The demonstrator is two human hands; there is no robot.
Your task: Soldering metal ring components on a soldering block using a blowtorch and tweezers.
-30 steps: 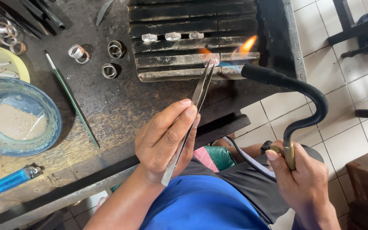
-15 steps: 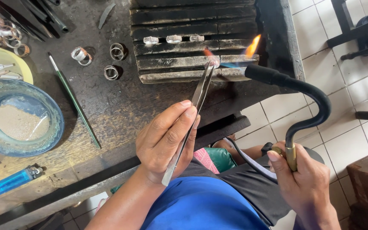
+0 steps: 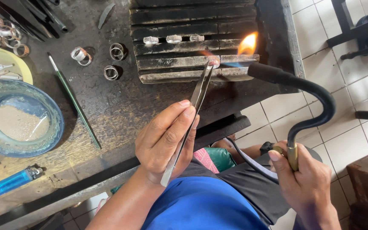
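Note:
My left hand [image 3: 164, 142] grips long steel tweezers [image 3: 191, 111] whose tips pinch a small metal ring [image 3: 213, 63] over the charred soldering block [image 3: 179, 25]. My right hand [image 3: 305, 181] holds the brass handle of a curved black gas torch [image 3: 316, 96]. Its nozzle points left at the ring, with a blue jet and an orange flame [image 3: 248, 44] licking the block. Three small pale ring pieces [image 3: 173, 39] lie in a row on the block behind the tweezer tips.
Several metal rings [image 3: 80, 54] lie on the dark workbench [image 3: 115, 106], with a thin green brush [image 3: 75, 102], a blue bowl of liquid [image 3: 17, 119], a yellow dish [image 3: 0, 64] and a blue lighter [image 3: 15, 179]. White tiled floor [image 3: 354, 127] lies at right.
The orange flame has flickered and grown a little at the block's right edge. Both hands, the tweezers and the torch hold nearly the same place.

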